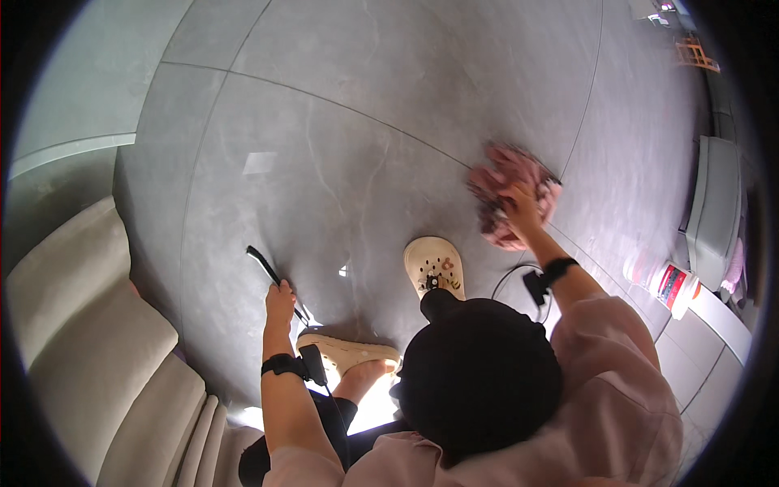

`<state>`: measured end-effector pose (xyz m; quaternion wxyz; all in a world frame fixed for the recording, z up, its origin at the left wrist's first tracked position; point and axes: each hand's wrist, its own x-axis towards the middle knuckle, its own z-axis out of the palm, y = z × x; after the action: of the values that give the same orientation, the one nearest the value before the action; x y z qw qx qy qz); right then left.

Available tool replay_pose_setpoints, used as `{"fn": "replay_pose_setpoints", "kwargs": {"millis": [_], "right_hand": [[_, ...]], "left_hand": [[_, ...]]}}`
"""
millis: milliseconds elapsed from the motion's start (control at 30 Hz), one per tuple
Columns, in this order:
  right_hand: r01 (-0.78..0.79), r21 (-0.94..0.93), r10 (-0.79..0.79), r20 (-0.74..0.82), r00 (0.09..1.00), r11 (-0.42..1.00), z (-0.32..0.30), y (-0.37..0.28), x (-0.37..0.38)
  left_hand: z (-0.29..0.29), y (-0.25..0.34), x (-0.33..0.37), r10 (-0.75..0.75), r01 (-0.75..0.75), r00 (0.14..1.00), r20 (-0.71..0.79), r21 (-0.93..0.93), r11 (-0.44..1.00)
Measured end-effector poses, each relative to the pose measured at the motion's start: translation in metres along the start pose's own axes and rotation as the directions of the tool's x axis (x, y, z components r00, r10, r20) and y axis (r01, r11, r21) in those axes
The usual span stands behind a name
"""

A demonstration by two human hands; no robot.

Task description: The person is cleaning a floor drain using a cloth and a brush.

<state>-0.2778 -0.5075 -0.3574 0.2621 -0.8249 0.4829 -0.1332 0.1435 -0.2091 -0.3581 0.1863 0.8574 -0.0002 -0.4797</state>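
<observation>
Landmark: the forward beige clog [434, 258], a perforated one with small charms on the toe, worn and planted on the gray tile floor [365, 73]. Right hand [523, 204] was ahead and to the right of that clog, arm stretched out, on a crumpled pink cloth [505, 235] with darker patches. Cloth lay bunched on the tiles, across or right by a grout line, also ahead-right of the clog. Hand and cloth blurred; fingers were over the folds, but could not tell whether they were clenched on the fabric or just pressing it.

Left hand [281, 299] was left of the clog and a bit nearer the body, fingers closed around a slim black stick-like tool [261, 261]. Tool slanted, one end poking out beyond the hand, the other showing behind it; exact type unclear. Second beige clog [345, 351] was back-left of the landmark clog, seen side-on, just behind the tool's near end.

Black wrist straps with boxy devices on both arms: left strap [284, 364] back-left of the clog, right strap [558, 269] to its right.

Surroundings: pale upholstered sofa [89, 333] well left of the clog; white tub [672, 286] with a red-and-dark label well right; gray block-shaped piece [714, 195] beyond the tub; orange wooden chair [695, 53] far ahead-right.
</observation>
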Motion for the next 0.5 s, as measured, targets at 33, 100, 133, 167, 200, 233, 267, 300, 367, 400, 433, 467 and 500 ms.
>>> {"fn": "replay_pose_setpoints", "kwargs": {"millis": [33, 100, 133, 167, 200, 233, 267, 300, 367, 400, 433, 467, 500], "right_hand": [[-0.085, 0.051, 0.084, 0.037, 0.996, 0.995, -0.017, 0.019, -0.019], [-0.41, 0.216, 0.408, 0.055, 0.911, 0.886, -0.027, 0.046, -0.052], [-0.486, 0.104, 0.487, 0.019, 0.873, 0.868, -0.042, 0.052, -0.066], [-0.545, 0.03, 0.545, -0.005, 0.838, 0.838, -0.045, 0.045, -0.068], [-0.457, -0.066, 0.453, -0.057, 0.889, 0.887, -0.036, 0.038, -0.065], [-0.363, -0.163, 0.35, -0.102, 0.931, 0.917, -0.02, 0.024, -0.058], [-0.403, -0.114, 0.393, -0.1, 0.914, 0.908, -0.007, -0.002, -0.042], [-0.32, -0.15, 0.301, -0.135, 0.944, 0.936, 0.006, -0.012, -0.027], [-0.077, -0.103, 0.054, -0.21, 0.976, 0.992, 0.037, -0.062, 0.021], [-0.02, -0.038, 0.014, -0.158, 0.987, 0.999, 0.051, -0.078, 0.045], [0.101, 0.011, -0.097, -0.183, 0.978, 0.995, 0.067, -0.099, 0.069], [0.225, 0.067, -0.218, -0.103, 0.971, 0.972, 0.08, -0.116, 0.091], [0.331, 0.115, -0.329, -0.034, 0.944, 0.937, 0.09, -0.126, 0.114]], "left_hand": [[-0.004, -0.01, 0.003, -0.005, 0.005, 1.0, -0.006, -0.003, 1.0], [-0.018, -0.035, 0.016, 0.136, -0.093, 0.982, -0.132, 0.289, 0.953], [0.007, -0.006, 0.002, 0.11, -0.08, 0.989, -0.094, 0.276, 0.958], [0.007, -0.007, 0.001, 0.106, -0.077, 0.99, -0.092, 0.278, 0.957], [0.006, -0.008, -0.001, 0.136, -0.096, 0.984, -0.113, 0.306, 0.947], [0.004, -0.007, -0.001, 0.172, -0.12, 0.976, -0.133, 0.334, 0.935], [0.003, -0.003, -0.004, 0.172, -0.119, 0.976, -0.131, 0.339, 0.933], [0.007, 0.007, -0.011, 0.181, -0.128, 0.975, -0.128, 0.346, 0.93], [0.005, 0.012, -0.018, 0.185, -0.121, 0.971, -0.151, 0.359, 0.926], [0.005, 0.011, -0.017, 0.186, -0.123, 0.973, -0.137, 0.375, 0.919], [0.003, 0.008, -0.015, 0.186, -0.123, 0.974, -0.127, 0.393, 0.911], [0.001, 0.0, -0.011, 0.172, -0.114, 0.976, -0.136, 0.355, 0.928], [0.002, -0.004, -0.007, 0.162, -0.105, 0.978, -0.134, 0.36, 0.927]]}}
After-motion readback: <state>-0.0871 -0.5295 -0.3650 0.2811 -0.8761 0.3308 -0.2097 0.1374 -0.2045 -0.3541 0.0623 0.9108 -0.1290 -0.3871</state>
